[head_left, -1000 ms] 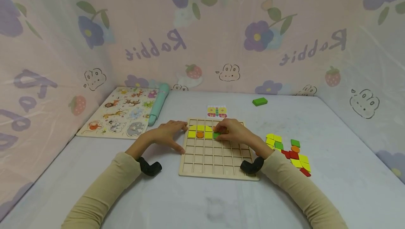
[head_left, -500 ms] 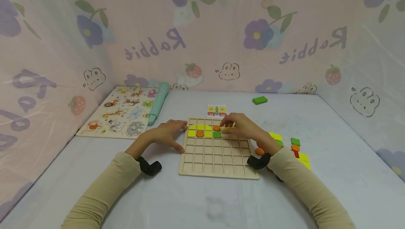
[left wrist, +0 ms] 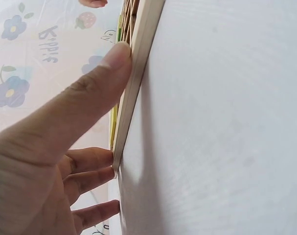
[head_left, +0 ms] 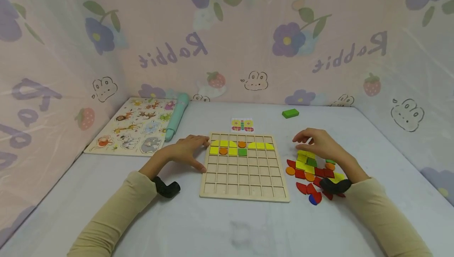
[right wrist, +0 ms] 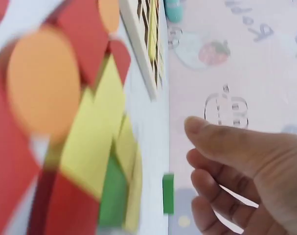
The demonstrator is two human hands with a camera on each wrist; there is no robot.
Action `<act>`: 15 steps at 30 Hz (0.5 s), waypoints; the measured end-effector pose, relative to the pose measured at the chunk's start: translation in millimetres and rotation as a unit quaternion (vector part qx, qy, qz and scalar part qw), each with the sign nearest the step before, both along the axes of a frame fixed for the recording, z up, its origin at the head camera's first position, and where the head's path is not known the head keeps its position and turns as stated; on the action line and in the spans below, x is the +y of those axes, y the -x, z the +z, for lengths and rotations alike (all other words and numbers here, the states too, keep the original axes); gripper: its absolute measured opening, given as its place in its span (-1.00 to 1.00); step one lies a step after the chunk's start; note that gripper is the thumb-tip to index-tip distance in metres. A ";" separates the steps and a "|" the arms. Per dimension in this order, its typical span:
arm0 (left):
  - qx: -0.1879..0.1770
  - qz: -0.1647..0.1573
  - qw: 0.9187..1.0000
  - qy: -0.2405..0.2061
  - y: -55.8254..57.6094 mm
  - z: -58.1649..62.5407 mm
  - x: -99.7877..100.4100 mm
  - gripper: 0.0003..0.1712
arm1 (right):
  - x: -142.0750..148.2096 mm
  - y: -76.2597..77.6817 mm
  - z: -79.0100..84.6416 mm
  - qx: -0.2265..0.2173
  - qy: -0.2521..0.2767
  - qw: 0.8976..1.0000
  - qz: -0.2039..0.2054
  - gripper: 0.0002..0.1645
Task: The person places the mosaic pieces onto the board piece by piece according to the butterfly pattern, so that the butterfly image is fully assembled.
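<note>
My left hand point(head_left: 187, 152) rests at the left edge of a wooden grid board point(head_left: 244, 182), thumb and fingertips touching its rim in the left wrist view. Across one row of the board lie yellow tiles point(head_left: 260, 146) with an orange disc point(head_left: 242, 144) in the middle. Just below are more yellow tiles, another orange disc point(head_left: 223, 151) and a green square tile point(head_left: 242, 152). Off the board to the right, my right hand point(head_left: 320, 144) hovers over the far end of a tile pile point(head_left: 305, 166), fingers loosely bent with nothing between them.
A small butterfly pattern card point(head_left: 242, 125) lies behind the board. At the back right sits a green block point(head_left: 291, 113). An animal puzzle board point(head_left: 131, 127) with a teal stick-shaped object point(head_left: 177, 117) on its edge is at the left. Printed cloth walls point(head_left: 227, 32) enclose the table.
My right hand has left the board and moved right, over the pile. The green square, orange disc and right-hand yellow tiles it covered now show. My left hand stays put.
</note>
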State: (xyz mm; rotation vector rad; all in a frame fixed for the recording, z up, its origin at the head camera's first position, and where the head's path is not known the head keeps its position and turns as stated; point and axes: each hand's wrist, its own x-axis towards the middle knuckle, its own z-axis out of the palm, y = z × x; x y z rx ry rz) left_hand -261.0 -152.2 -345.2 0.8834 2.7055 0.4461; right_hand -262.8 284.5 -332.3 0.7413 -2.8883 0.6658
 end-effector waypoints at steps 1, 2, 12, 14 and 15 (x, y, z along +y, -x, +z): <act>0.000 -0.001 1.000 -0.001 0.2 -0.4 0.0 -0.05 | 6.7 -1.4 -0.1 -0.002 -0.004 1.000 -0.010 -0.72; 0.002 -0.002 1.000 -0.001 0.4 -1.0 -0.2 -0.06 | 12.8 -2.9 0.1 -0.005 -0.008 1.000 -0.019 -0.71; 0.003 -0.008 1.000 -0.003 -0.5 0.2 -0.8 -0.06 | 43.3 -5.7 -6.2 -0.079 -0.031 0.996 -0.034 -0.57; 0.003 -0.008 1.000 -0.005 -1.2 0.9 -0.8 -0.07 | 44.2 -4.5 -8.9 -0.091 -0.029 0.995 -0.034 -0.57; 0.003 -0.009 1.000 -0.006 -1.4 1.0 -0.8 -0.07 | 44.3 -4.0 -10.1 -0.096 -0.027 0.994 -0.035 -0.58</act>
